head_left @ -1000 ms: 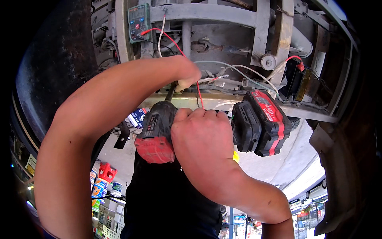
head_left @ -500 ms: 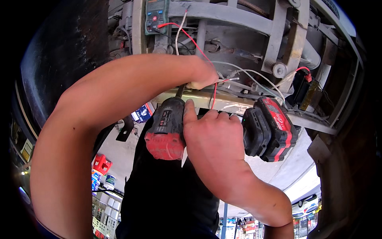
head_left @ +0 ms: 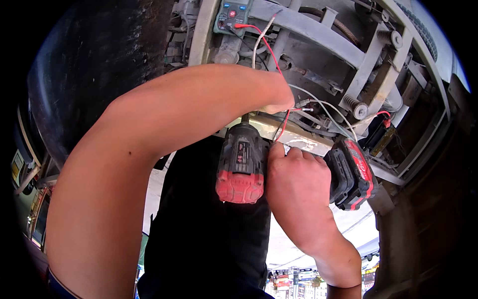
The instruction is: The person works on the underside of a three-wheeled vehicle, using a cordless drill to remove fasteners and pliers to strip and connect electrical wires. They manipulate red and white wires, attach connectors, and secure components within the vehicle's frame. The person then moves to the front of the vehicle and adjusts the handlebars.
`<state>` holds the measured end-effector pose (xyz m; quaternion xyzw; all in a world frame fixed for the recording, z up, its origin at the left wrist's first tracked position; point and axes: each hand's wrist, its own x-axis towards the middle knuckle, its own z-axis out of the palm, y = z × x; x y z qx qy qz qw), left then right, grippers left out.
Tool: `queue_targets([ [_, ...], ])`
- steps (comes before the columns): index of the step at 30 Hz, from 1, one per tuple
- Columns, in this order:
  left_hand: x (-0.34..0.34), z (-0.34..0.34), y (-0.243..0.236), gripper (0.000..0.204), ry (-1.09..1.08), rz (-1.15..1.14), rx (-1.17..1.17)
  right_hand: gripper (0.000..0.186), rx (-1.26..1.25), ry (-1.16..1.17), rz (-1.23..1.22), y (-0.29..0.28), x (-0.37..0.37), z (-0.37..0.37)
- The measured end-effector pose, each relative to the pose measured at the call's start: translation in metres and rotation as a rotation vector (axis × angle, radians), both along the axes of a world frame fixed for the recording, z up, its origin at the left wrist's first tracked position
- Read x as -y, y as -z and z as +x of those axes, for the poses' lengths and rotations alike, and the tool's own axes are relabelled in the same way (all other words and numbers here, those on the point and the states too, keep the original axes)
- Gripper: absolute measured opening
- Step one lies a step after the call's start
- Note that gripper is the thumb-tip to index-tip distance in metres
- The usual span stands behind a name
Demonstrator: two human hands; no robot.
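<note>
My right hand [head_left: 298, 184] grips a black and red cordless power tool [head_left: 240, 159] by its handle, its index finger raised along the body; the battery [head_left: 351, 174] sits to the right. My left hand [head_left: 276, 94] is bent round at the tool's front end, fingers curled and mostly hidden, so what they hold cannot be made out. The tool's nose points at a pale metal beam [head_left: 303, 134]. Red, black, white and grey wires [head_left: 323, 102] run close by. A multimeter [head_left: 231, 15] with red and black leads lies above on the frame.
A grey vehicle frame [head_left: 308, 35] with bolts, bushings [head_left: 356, 107] and pipes surrounds the work. A large dark panel [head_left: 79, 60] is at the left, a dark metal part [head_left: 413, 224] at the lower right. My dark-clothed body [head_left: 199, 234] fills the lower middle, with pale ground [head_left: 348, 229] beside it.
Both my hands and the tool have shifted rightward in the view, as have the frame and multimeter. My right index finger has straightened along the tool.
</note>
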<state>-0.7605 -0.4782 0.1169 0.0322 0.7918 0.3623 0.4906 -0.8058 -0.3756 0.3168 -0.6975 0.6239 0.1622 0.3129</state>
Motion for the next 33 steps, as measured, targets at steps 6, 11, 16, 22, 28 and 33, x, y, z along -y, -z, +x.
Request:
queue_targets([
  [6, 0.001, 0.001, -0.006, 0.045, 0.007, 0.018, -0.053, 0.006, -0.052, -0.102, -0.015, -0.003, 0.007, 0.001],
  [11, 0.010, -0.001, -0.016, 0.042, 0.053, -0.016, -0.045, 0.006, -0.071, -0.113, -0.012, -0.003, 0.015, -0.001],
  [16, 0.015, -0.007, -0.016, 0.041, 0.102, -0.030, 0.140, 0.004, -0.021, -0.087, 0.086, -0.006, 0.020, -0.004],
  [22, 0.005, -0.006, 0.004, 0.042, 0.119, -0.027, 0.150, 0.007, -0.053, -0.124, 0.048, -0.007, 0.028, -0.001],
  [28, 0.014, 0.007, 0.003, 0.024, 0.017, 0.031, 0.035, 0.014, 0.024, -0.215, -0.021, -0.015, 0.028, -0.014],
  [33, 0.050, -0.022, -0.045, 0.025, -0.244, -0.008, -0.035, 0.033, 0.200, -0.019, -0.074, -0.035, -0.019, -0.033],
])
